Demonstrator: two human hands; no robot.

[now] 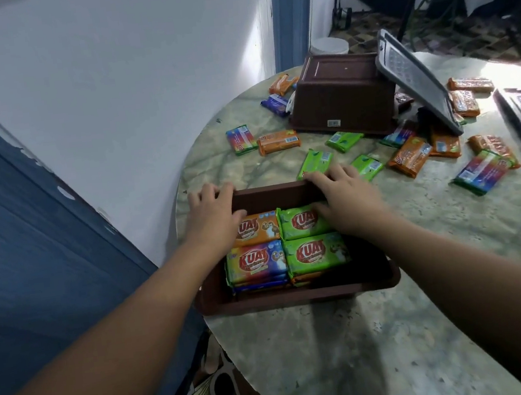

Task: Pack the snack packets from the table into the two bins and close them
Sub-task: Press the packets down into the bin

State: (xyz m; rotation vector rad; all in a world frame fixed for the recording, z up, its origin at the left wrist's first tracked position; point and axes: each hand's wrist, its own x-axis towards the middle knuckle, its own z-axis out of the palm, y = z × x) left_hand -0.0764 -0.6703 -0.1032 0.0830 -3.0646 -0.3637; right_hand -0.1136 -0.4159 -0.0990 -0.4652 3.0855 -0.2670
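The worktop (351, 334) carried loose snack packets (406, 156) from twelve to two o'clock. The near bin (297, 296), centre, held four stacks (packing seemed under way). Left hand (210, 216) and right hand (345, 200) gripped its far rim. Next, I judged: gather more packets.

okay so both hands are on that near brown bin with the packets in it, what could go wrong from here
1. The near bin sits close to the table edge on the left; pulling it with the left hand and right hand might tip it off.
2. Its packets are stacked close to the rim, so the lid may not seat.
3. The far bin lies upside down with a grey lid leaning on it; bumping it could drop the lid.
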